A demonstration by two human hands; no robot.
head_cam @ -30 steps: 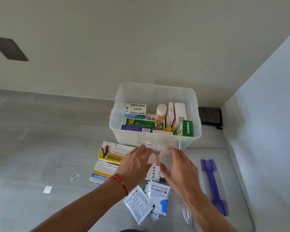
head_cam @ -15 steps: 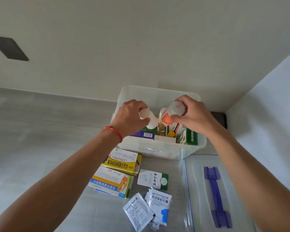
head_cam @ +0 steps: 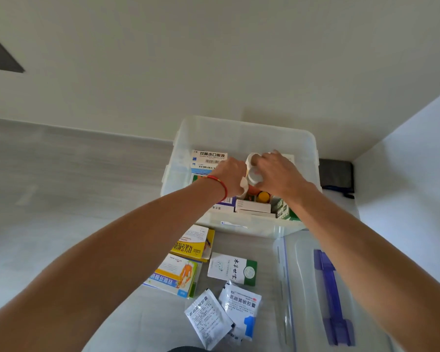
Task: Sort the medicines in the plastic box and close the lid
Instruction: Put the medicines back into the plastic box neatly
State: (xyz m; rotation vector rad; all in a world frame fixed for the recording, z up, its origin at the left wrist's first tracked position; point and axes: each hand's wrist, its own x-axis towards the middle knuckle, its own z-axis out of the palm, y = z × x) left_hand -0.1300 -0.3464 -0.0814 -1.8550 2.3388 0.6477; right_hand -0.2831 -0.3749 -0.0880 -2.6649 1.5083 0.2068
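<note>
On the far left I see grey floor running to the wall, with open room beside my left forearm. My left hand (head_cam: 230, 177), a red string bracelet (head_cam: 220, 185) at its wrist, reaches over the near rim of the clear plastic box (head_cam: 244, 130) and pinches a small white piece (head_cam: 244, 185) whose shape I cannot make out. Behind it a white-and-blue medicine carton (head_cam: 208, 158) stands against the box's left side. Just right of that, my right hand (head_cam: 277, 175) curls its fingers around a white bottle (head_cam: 254, 174) held inside the box, above an orange cap (head_cam: 263, 196) and packed white cartons (head_cam: 253, 207). The two hands nearly touch over the middle of the box.

On the floor just before the box's near wall lie a yellow carton (head_cam: 192, 243), a blue-and-orange carton (head_cam: 174, 275), a white-and-green carton (head_cam: 233, 269) and two sachets (head_cam: 222, 313), close together but clear of the box. To their right, under my right forearm, the clear lid (head_cam: 297, 275) with its purple handle (head_cam: 330, 295) lies flat, its far edge meeting the box's near corner. A dark pouch (head_cam: 337, 176) sits in the corner by the right wall.
</note>
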